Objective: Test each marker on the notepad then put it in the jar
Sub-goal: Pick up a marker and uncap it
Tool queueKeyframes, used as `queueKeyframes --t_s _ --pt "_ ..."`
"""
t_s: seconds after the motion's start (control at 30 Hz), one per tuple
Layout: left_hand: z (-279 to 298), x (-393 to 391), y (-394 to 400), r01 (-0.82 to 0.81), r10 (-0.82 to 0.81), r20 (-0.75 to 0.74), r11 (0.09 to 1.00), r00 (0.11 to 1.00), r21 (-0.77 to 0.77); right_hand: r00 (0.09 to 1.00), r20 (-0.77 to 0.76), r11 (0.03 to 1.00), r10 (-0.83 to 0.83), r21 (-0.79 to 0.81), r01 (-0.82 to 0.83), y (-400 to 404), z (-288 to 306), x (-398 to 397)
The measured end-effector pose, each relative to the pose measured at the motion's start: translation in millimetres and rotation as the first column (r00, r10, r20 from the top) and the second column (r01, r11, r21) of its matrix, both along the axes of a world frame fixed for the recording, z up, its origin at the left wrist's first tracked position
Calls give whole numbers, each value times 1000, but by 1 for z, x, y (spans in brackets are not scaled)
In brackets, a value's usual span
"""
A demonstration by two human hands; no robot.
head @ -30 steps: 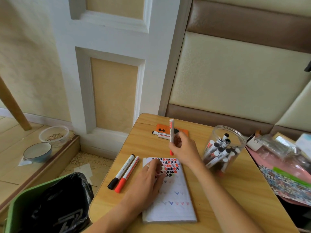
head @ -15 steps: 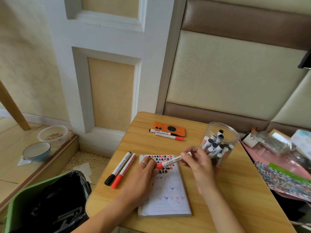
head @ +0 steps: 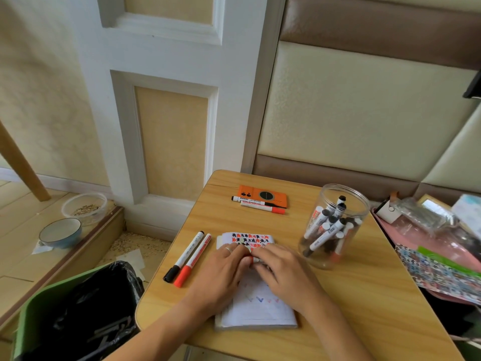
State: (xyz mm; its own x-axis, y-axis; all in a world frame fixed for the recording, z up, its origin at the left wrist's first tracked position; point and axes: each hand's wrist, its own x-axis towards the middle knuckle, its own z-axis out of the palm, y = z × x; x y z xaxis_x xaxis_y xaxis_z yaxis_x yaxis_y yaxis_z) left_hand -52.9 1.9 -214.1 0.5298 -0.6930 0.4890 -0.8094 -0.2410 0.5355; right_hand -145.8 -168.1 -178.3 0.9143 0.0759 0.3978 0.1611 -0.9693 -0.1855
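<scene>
Here, just below frame centre, the left hand (head: 221, 272) and right hand (head: 279, 276) meet over the white, ink-marked paper notepad (head: 257, 308), both pinching one white marker with a red cap (head: 253, 259). Only a sliver of it shows between the fingers, lying roughly left-to-right. The clear plastic jar (head: 335, 225) of markers stands right, nearer the right hand.

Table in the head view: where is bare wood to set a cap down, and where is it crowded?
Bare wood lies on the table near the jar, and between the orange card and the notepad. Crowded: over the notepad, where the left hand and right hand meet on a marker.
</scene>
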Motion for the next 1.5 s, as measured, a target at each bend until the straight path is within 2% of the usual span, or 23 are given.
queueKeyframes --t_s 0.17,0.5,0.97,1.1,1.17,1.3,1.4,1.5 --pt "-6 3 1 -68 67 3 995 998 72 998 -65 1000 -13 -3 13 7 1 -5" --pt "-2 1 2 -55 53 65 998 996 34 994 -109 999 -21 -32 17 10 5 -7" --pt "-3 2 2 -68 63 92 996 994 56 952 -258 986 -163 -64 152 16 19 -13" --pt "-1 0 2 -76 72 103 996 992 39 946 -246 976 -211 -101 191 12 17 -11" --pt "0 -1 2 -116 114 114 993 987 13 958 -209 980 -199 -36 196 7 13 -10" --pt "-3 3 3 -245 243 77 969 967 14 973 -98 943 -209 245 227 -7 1 -5" --pt "-3 2 2 -215 210 68 974 975 75 970 -42 890 -239 389 236 -12 -4 -3" --pt "-3 2 3 -139 134 43 974 990 178 976 38 806 -215 571 156 -11 -3 0"
